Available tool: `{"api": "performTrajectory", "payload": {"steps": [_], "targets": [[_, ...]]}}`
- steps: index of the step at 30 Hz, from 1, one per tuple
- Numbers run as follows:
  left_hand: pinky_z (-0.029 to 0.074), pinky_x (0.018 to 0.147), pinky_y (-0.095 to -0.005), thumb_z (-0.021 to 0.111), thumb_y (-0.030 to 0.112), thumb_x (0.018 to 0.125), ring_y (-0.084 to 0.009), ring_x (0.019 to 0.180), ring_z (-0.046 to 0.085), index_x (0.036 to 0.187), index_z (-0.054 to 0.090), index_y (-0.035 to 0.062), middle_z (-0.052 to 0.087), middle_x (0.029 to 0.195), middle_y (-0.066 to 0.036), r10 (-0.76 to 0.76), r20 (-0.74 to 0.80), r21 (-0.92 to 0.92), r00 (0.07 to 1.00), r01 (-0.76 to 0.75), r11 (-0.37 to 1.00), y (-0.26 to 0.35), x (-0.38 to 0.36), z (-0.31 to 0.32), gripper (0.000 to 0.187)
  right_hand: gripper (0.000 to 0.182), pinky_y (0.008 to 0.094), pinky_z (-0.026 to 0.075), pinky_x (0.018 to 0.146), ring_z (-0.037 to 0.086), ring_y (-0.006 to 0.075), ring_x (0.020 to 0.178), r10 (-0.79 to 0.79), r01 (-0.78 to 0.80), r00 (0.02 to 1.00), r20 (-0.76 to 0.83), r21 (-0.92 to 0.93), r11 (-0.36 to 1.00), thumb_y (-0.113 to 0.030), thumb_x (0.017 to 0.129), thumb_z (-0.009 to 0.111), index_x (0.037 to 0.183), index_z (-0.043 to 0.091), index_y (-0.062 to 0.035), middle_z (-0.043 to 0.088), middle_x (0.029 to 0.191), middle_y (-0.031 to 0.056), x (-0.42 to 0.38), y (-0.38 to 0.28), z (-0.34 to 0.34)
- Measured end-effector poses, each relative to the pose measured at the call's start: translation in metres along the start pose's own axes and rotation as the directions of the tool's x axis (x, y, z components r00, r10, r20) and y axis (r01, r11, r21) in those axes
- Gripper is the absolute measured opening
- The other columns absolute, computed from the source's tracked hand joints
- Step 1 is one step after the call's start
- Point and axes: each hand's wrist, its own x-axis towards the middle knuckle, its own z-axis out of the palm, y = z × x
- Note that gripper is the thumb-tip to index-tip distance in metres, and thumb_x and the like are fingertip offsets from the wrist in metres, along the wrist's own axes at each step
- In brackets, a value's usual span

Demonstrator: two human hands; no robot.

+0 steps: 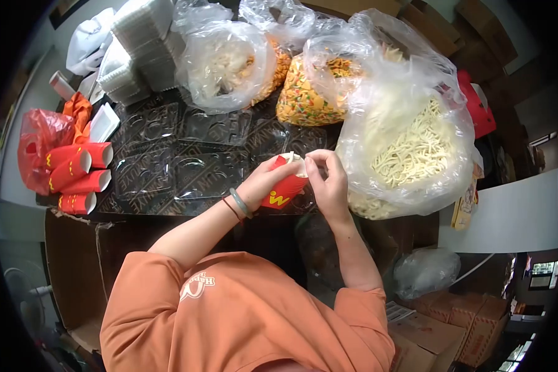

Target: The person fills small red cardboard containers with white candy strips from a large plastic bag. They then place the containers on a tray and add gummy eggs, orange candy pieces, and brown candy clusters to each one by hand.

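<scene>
My left hand (258, 184) is wrapped round a red carton (283, 189) with a yellow logo, above the front edge of the dark table. Pale sticks show at the carton's top opening. My right hand (327, 180) is at the carton's upper right edge, its thumb and fingers pinched together; whatever lies between them is too small to make out. Just right of my right hand, a large clear plastic bag (366, 133) lies open, holding many pale sticks (418, 155).
Several red cartons (74, 170) lie at the left by a red bag (36, 139). Clear plastic trays (208, 173) cover the middle. Stacked containers (144, 46), a bag of white pieces (226, 68) and a bag of colourful pieces (310, 93) stand behind.
</scene>
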Motion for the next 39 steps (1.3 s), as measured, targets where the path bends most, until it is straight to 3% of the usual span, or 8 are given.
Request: {"api": "performTrajectory", "payload": {"steps": [4, 9, 13, 16, 22, 28, 33, 39], "targets": [[0.056, 0.073, -0.0282, 0.060, 0.033, 0.097, -0.0138, 0.088, 0.065, 0.122, 0.052, 0.0070, 0.063, 0.104, -0.003, 0.028, -0.054, 0.190, 0.998, -0.017, 0.982, -0.006, -0.018, -0.024, 0.037, 0.008, 0.0387, 0.051, 0.071, 0.064, 0.0285, 0.079, 0.119, -0.026, 0.948, 0.295, -0.302, 0.953, -0.012, 0.085, 0.066, 0.090, 0.063, -0.0056, 0.063, 0.092, 0.0087, 0.001, 0.009, 0.017], [0.056, 0.078, -0.0287, 0.058, 0.032, 0.098, -0.0147, 0.093, 0.065, 0.126, 0.049, 0.0089, 0.062, 0.112, -0.005, -0.042, -0.117, -0.084, 0.992, 0.033, 0.996, -0.006, -0.026, -0.040, 0.037, 0.005, 0.0407, 0.046, 0.071, 0.061, 0.0289, 0.081, -0.286, 0.465, 0.866, 0.410, -0.449, 0.763, -0.011, 0.083, 0.064, 0.082, 0.060, -0.0071, 0.059, 0.079, 0.0090, 0.015, 0.002, 0.038], [0.057, 0.079, -0.0293, 0.057, 0.033, 0.099, -0.0147, 0.094, 0.066, 0.129, 0.047, 0.0094, 0.060, 0.119, -0.006, -0.050, -0.080, -0.137, 0.996, 0.039, 0.990, -0.004, -0.029, -0.047, 0.040, 0.010, 0.0384, 0.048, 0.067, 0.062, 0.0307, 0.079, -0.176, 0.370, 0.835, 0.522, -0.295, 0.881, -0.012, 0.086, 0.062, 0.086, 0.060, -0.0026, 0.060, 0.082, 0.0122, 0.038, 0.011, 0.036], [0.057, 0.079, -0.0317, 0.055, 0.033, 0.100, -0.0204, 0.095, 0.066, 0.130, 0.044, 0.0104, 0.059, 0.120, -0.009, -0.091, -0.095, -0.142, 0.991, 0.077, 0.987, -0.003, -0.040, -0.049, 0.039, 0.015, 0.0294, 0.046, 0.067, 0.057, 0.0138, 0.072, 0.233, -0.098, 0.851, 0.471, -0.292, 0.951, -0.014, 0.089, 0.063, 0.094, 0.061, 0.0000, 0.060, 0.078, 0.0064, 0.081, 0.024, 0.017], [0.058, 0.078, -0.0357, 0.050, 0.036, 0.102, -0.0277, 0.090, 0.069, 0.125, 0.047, 0.0122, 0.062, 0.111, -0.012, -0.153, -0.009, -0.242, 0.988, 0.146, 0.959, -0.006, -0.056, -0.051, 0.033, 0.020, 0.0284, 0.046, 0.069, 0.055, 0.0108, 0.074, 0.357, -0.087, 0.773, 0.525, -0.470, 0.878, -0.018, 0.089, 0.064, 0.093, 0.062, 0.0007, 0.063, 0.080, 0.0059, 0.142, 0.088, 0.027], [0.058, 0.083, -0.0378, 0.050, 0.037, 0.102, -0.0279, 0.095, 0.068, 0.128, 0.047, 0.0123, 0.063, 0.113, -0.013, -0.154, -0.015, -0.288, 0.988, 0.143, 0.947, -0.006, -0.054, -0.055, 0.036, 0.022, 0.0386, 0.052, 0.072, 0.066, 0.0267, 0.074, 0.422, -0.069, 0.735, 0.531, -0.560, 0.826, -0.019, 0.088, 0.059, 0.091, 0.067, 0.0007, 0.068, 0.085, 0.0159, 0.137, 0.095, 0.052], [0.050, 0.100, -0.0441, 0.053, 0.032, 0.100, -0.0324, 0.115, 0.060, 0.137, 0.042, 0.0033, 0.059, 0.127, -0.017, -0.201, 0.028, -0.369, 0.979, 0.197, 0.908, -0.009, -0.039, -0.052, 0.048, 0.025, 0.0441, 0.050, 0.081, 0.064, 0.0372, 0.089, 0.012, 0.178, 0.910, 0.414, -0.418, 0.891, -0.023, 0.090, 0.057, 0.087, 0.067, -0.0011, 0.066, 0.090, 0.0201, 0.102, 0.039, 0.012], [0.046, 0.104, -0.0456, 0.057, 0.027, 0.097, -0.0348, 0.118, 0.058, 0.139, 0.040, 0.0004, 0.056, 0.131, -0.022, -0.192, 0.241, -0.266, 0.951, 0.255, 0.930, -0.002, -0.016, -0.016, 0.053, 0.024, 0.0344, 0.049, 0.063, 0.063, 0.0234, 0.064, 0.233, -0.225, 0.970, -0.065, -0.596, 0.771, -0.027, 0.087, 0.063, 0.079, 0.067, -0.0049, 0.067, 0.073, 0.0099, 0.084, -0.021, -0.139]]}}
